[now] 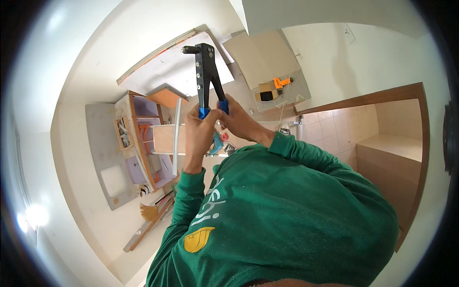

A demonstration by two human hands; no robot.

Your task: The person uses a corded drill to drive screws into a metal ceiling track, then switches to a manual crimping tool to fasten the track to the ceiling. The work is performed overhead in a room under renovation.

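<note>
A black hand riveter [203, 74] with blue grips stands nearly upright in front of me, its nose pointing left at the top. My left hand [199, 136] is closed around the lower end of its left handle. Around the other blue-gripped handle my right hand [243, 120] is closed, and the two hands touch at the thumbs. The handles are spread a little apart. Just left of my left wrist stands a long pale metal strip [177, 136]. Below my hands, partly hidden by them, lies a teal power tool [217, 143].
An orange drill [282, 83] and an open cardboard box [266, 95] sit on a speckled slab ahead right. White panels [172, 67] lean on the far wall. At left are a wooden cabinet [143, 115] with a tool tray [123, 133] and a broom [149, 210]. A brown-framed opening [363, 103] is at right.
</note>
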